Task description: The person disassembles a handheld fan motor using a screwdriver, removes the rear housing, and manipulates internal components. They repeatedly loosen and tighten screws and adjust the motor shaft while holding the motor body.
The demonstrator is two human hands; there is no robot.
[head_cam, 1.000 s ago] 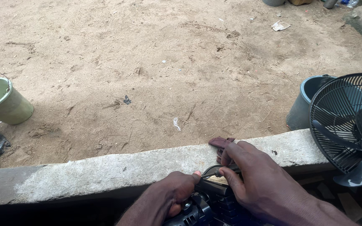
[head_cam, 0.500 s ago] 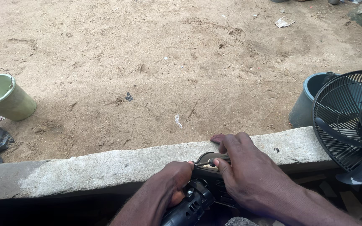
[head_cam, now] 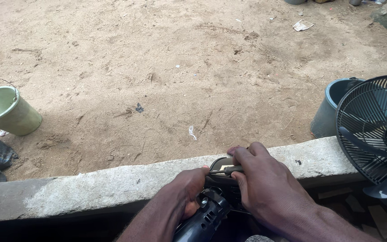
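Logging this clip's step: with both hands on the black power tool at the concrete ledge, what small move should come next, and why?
Probably keep the left hand steady on the black power tool while the right hand works the thin rod at its head. The right fingers already pinch that rod, and the tool sits braced against the concrete ledge. What the rod engages is hidden.
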